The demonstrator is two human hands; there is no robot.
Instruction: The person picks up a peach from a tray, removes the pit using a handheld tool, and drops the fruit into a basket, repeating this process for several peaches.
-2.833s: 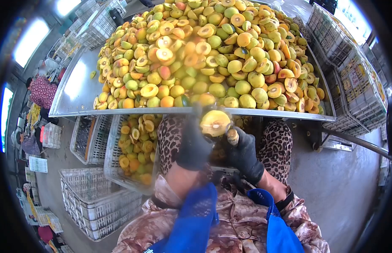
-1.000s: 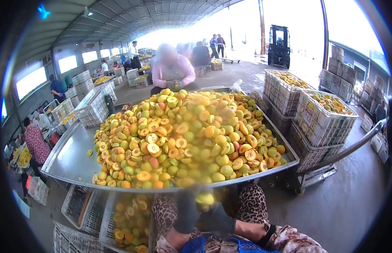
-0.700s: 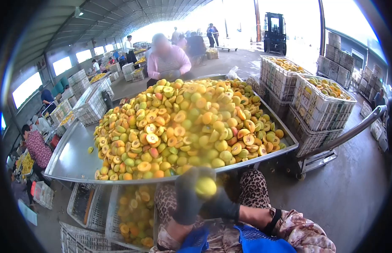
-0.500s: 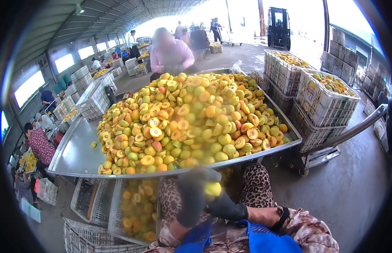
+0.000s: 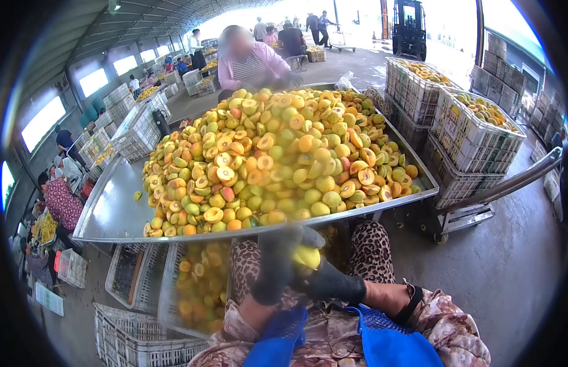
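Observation:
My left hand [image 5: 273, 269], in a dark glove, is closed round a yellow-green peach [image 5: 307, 257] just below the near edge of the metal table. Also gloved, my right hand [image 5: 334, 282] closes on the same peach from below and to the right. Both hands are blurred, and no tool can be made out between them. A large heap of halved peaches [image 5: 235, 165] covers most of the metal table [image 5: 106, 214] in front of me; many show orange flesh and brown centres.
Under the table at left stand a crate of peach halves [image 5: 201, 287] and a white crate [image 5: 137, 342]. Stacked full crates [image 5: 473, 147] rest on a trolley [image 5: 467, 220] at right. Across the table sits a co-worker [image 5: 253, 64]. A forklift [image 5: 409, 30] stands behind.
My hands stay together on the peach, slightly higher in view. The co-worker opposite has straightened up and moved one gloved hand outward to the right. The heap looks unchanged.

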